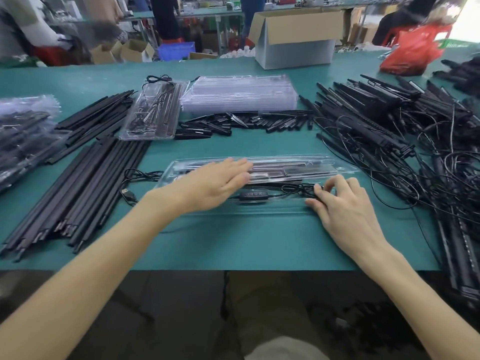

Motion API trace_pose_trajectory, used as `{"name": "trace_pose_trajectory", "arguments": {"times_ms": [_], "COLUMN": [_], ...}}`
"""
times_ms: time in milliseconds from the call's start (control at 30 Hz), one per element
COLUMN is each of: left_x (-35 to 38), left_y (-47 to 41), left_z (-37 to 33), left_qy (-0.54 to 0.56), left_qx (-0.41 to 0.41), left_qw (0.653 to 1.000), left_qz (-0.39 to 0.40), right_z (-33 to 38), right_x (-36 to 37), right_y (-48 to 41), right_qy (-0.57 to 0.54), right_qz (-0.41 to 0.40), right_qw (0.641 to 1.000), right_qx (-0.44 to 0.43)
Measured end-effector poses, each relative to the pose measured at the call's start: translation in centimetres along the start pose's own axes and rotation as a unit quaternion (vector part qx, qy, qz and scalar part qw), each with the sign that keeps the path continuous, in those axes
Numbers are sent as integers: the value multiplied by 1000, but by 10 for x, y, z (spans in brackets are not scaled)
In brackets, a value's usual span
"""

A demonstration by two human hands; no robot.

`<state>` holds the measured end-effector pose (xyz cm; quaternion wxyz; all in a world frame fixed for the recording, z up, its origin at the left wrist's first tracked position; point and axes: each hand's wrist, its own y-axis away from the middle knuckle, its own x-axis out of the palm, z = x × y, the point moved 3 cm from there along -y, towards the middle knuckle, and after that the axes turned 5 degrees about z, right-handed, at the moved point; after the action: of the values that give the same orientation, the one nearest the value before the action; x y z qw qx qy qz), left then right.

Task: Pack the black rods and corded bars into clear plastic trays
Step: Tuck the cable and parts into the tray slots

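Two hands work the near clear tray (259, 207): left hand (215, 181) lies flat, steadying it; right hand (342, 201) pinches the cord (296, 189), likely tucking it in.

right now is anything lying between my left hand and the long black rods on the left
Only a loose black cable with its USB plug lies flat on the mat between the left hand and the long black rods; the hand could likely pass over it. The right hand pinches a cord at the clear tray.
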<state>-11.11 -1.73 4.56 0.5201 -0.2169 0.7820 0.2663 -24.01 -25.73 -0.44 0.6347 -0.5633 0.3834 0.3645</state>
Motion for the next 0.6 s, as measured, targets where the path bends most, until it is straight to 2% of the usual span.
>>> {"name": "trace_pose_trajectory", "arguments": {"times_ms": [333,600], "left_x": [34,41], "left_y": [-9,-10], "left_z": [-1,3], "left_qy": [-75,-95], "left_qx": [11,10], "left_qw": [995,992], "left_qz": [-60,-77], "right_z": [-2,-4], "right_x": [-1,-7], "right_y": [5,18], "right_qy": [0,-26], "right_qz": [8,34], "right_qw": [1000,999], "right_qx": [-2,-20]}}
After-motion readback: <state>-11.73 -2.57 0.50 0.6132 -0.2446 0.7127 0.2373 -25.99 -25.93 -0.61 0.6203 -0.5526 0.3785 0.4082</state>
